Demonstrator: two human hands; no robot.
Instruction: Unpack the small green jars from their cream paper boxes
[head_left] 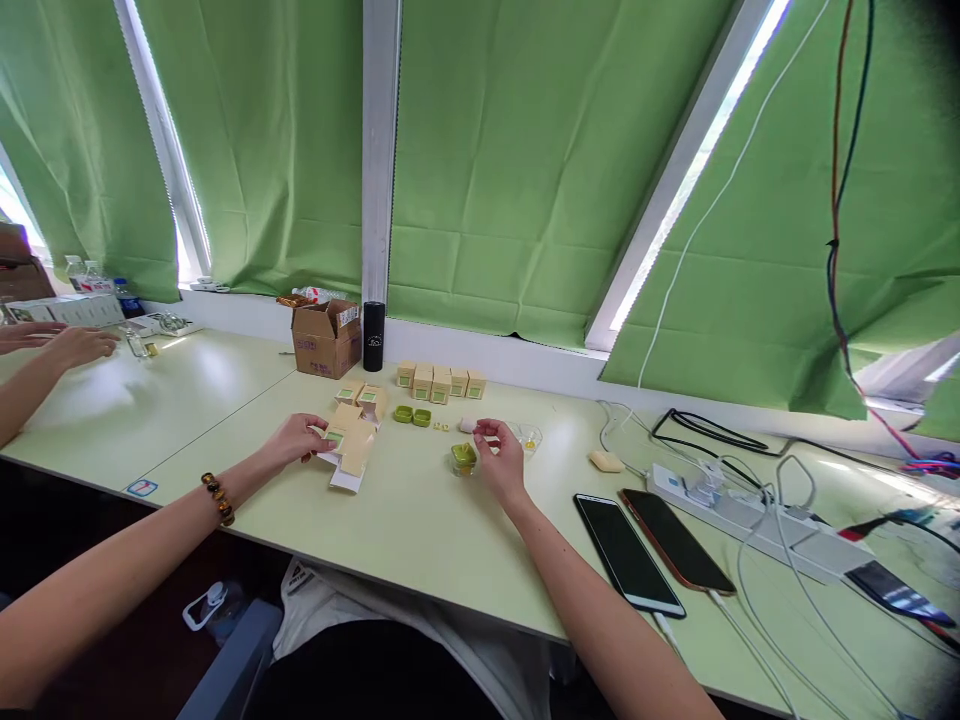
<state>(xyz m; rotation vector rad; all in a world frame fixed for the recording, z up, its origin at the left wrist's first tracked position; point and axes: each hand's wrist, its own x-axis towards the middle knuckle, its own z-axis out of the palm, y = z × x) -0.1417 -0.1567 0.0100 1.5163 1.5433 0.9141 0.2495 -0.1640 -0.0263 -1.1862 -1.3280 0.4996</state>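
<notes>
Unfolded carton: the cream carton lies on the table, left of centre, just beside the left hand; its long axis runs roughly away from the person, and a white flap at the near end points toward the table's front edge;
Left hand: the left hand has its fingers bent, partly closed, with the fingertips touching the carton's left edge; I cannot tell whether they pinch it;
Right hand: the right hand is half curled, thumb and forefinger close together, beside a small green cup and a pale piece; I cannot tell whether it pinches anything;
Table: the pale table bears a group of small cream boxes and two green dishes beyond the hands; a cardboard box and a black cylinder stand farther back;
Right side: two phones lie near a white power strip and loose cables;
Room: green curtains hang along slanted windows; at far left, another person's hand rests over the table;
</notes>
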